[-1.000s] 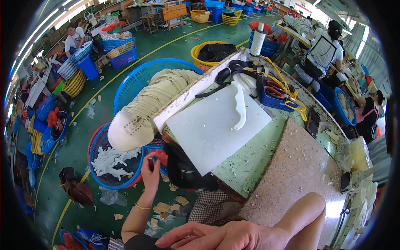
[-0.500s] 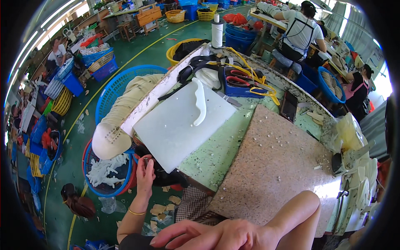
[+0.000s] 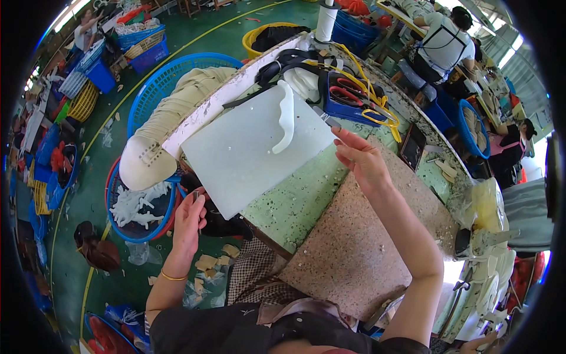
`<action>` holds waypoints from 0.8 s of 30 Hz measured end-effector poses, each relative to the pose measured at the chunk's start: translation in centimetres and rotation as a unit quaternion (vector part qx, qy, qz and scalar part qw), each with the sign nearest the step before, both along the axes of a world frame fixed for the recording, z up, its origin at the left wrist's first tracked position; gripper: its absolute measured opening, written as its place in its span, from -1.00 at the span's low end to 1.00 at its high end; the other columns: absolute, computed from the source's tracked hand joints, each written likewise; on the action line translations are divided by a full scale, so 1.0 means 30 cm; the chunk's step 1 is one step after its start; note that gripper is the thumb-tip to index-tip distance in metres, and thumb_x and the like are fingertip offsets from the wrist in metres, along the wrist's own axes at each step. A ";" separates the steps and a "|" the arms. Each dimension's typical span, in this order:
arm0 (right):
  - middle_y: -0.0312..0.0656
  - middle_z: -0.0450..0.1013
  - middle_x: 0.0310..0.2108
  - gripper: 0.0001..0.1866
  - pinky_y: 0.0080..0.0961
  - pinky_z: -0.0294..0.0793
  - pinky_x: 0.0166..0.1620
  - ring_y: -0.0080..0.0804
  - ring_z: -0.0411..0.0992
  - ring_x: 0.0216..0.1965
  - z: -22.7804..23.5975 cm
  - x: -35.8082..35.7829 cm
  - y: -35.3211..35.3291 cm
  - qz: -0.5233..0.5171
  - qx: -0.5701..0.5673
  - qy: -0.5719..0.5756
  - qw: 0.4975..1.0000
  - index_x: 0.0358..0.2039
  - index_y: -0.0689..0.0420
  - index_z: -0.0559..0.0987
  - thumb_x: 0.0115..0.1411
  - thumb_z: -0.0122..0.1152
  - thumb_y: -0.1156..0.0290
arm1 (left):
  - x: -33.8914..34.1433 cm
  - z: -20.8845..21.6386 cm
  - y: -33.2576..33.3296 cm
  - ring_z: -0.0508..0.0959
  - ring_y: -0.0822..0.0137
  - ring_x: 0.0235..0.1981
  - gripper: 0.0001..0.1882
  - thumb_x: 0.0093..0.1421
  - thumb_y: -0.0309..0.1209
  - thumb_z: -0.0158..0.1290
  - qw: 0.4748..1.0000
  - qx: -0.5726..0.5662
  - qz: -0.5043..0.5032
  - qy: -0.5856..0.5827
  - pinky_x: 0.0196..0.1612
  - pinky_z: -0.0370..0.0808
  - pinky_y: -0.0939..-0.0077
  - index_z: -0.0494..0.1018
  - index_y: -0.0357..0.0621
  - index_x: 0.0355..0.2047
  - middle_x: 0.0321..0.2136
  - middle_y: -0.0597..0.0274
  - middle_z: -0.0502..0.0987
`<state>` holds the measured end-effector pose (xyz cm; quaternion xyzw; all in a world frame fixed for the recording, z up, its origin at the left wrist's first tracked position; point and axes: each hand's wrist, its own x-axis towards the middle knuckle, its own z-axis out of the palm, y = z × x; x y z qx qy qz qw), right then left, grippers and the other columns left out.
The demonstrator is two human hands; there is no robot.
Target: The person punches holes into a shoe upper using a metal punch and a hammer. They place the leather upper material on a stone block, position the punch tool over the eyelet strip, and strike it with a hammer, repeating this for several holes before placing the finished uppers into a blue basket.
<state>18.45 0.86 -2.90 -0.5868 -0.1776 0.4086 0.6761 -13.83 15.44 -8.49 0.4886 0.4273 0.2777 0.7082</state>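
Note:
My left hand (image 3: 190, 221) is closed around a small, slim metal tool (image 3: 196, 194), mostly hidden by the fingers, beside the near left corner of a white board (image 3: 236, 159). A curved white strip (image 3: 286, 121) lies on this board. My right hand (image 3: 367, 162) is held over the table by the board's right corner, fingers apart and holding nothing. Near its fingertips, a flat metal blade (image 3: 325, 115) sticks out from beside a blue tray (image 3: 354, 112), which holds red-handled scissors (image 3: 345, 91) and a yellow strap (image 3: 377, 112).
Left of the table, a blue basket (image 3: 153, 82) holds a long stack of beige pieces (image 3: 188, 106); a lower basket (image 3: 141, 235) holds white strips. A speckled slab (image 3: 354, 253) and a phone (image 3: 413, 144) lie on the right. Co-workers sit at far right.
My right hand has moved from low in front of me up and forward to the board's right corner. My left hand still grips the small tool. The view has shifted.

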 end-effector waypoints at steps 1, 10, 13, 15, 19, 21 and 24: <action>-0.31 0.39 -0.01 -0.63 -0.55 0.31 -0.02 -0.56 0.31 -0.06 -0.015 0.016 0.014 0.004 -0.001 0.000 1.000 -0.05 0.09 0.47 0.07 0.12 0.56 | 0.000 0.002 0.007 0.18 0.72 -0.56 -0.68 0.21 -0.28 -0.05 1.000 -0.001 0.004 0.000 -0.64 0.07 0.84 0.35 -0.21 -0.10 -0.40 0.49 0.38; -0.04 0.38 -0.03 -0.21 -0.31 0.29 0.02 -0.11 0.34 -0.01 -0.167 0.114 0.172 0.028 -0.250 -0.456 0.854 0.16 0.13 0.16 -0.04 0.20 0.08 | 0.082 0.034 0.020 0.07 0.71 -0.77 -0.72 0.10 -0.19 0.06 0.991 -0.119 -0.025 -0.049 -0.76 -0.03 0.82 0.36 -0.15 -0.39 -0.66 0.54 0.24; -0.05 0.38 -0.03 -0.19 -0.32 0.28 0.03 -0.12 0.35 -0.02 -0.144 0.120 0.173 0.040 -0.259 -0.446 0.856 0.17 0.13 0.13 -0.03 0.20 0.08 | 0.149 0.137 0.017 0.09 0.69 -0.82 -0.74 0.02 -0.21 0.08 0.979 -0.192 -0.001 -0.072 -0.80 -0.04 0.82 0.35 -0.14 -0.47 -0.74 0.52 0.22; -0.07 0.38 -0.02 -0.21 -0.34 0.28 0.03 -0.12 0.31 0.03 -0.115 0.081 0.165 0.053 -0.265 -0.468 0.842 0.18 0.12 0.12 0.00 0.17 0.05 | 0.134 0.159 0.053 0.08 0.68 -0.84 -0.74 -0.02 -0.22 0.07 0.978 -0.186 -0.040 -0.087 -0.82 -0.05 0.81 0.34 -0.13 -0.51 -0.76 0.50 0.21; -0.17 0.38 -0.01 -0.34 -0.26 0.17 0.13 -0.20 0.24 0.09 -0.047 -0.045 0.238 0.105 -0.017 -0.700 0.706 0.18 0.07 0.12 0.12 0.06 0.12 | 0.156 0.246 0.090 0.04 0.65 -0.89 -0.77 -0.07 -0.25 0.05 0.981 -0.159 -0.043 -0.107 -0.87 -0.08 0.78 0.30 -0.11 -0.59 -0.81 0.49 0.20; -0.25 0.39 -0.02 -0.41 -0.24 0.12 0.17 -0.22 0.23 0.11 -0.042 -0.030 0.258 0.175 0.070 -0.739 0.647 0.17 0.04 0.13 0.16 0.02 0.19 | 0.132 0.299 0.091 0.04 0.65 -0.89 -0.76 -0.08 -0.24 0.05 0.983 -0.143 -0.056 -0.097 -0.88 -0.07 0.78 0.31 -0.13 -0.56 -0.80 0.49 0.21; -0.22 0.45 -0.13 -0.48 -0.22 0.17 0.13 -0.21 0.33 0.00 -0.090 0.078 0.225 0.067 -0.294 -0.686 0.662 0.16 0.06 0.12 0.22 -0.10 0.22 | 0.029 0.338 0.110 0.14 0.60 -0.85 -0.72 -0.07 -0.26 0.05 0.992 -0.106 0.015 -0.070 -0.84 0.03 0.78 0.36 -0.20 -0.42 -0.68 0.41 0.32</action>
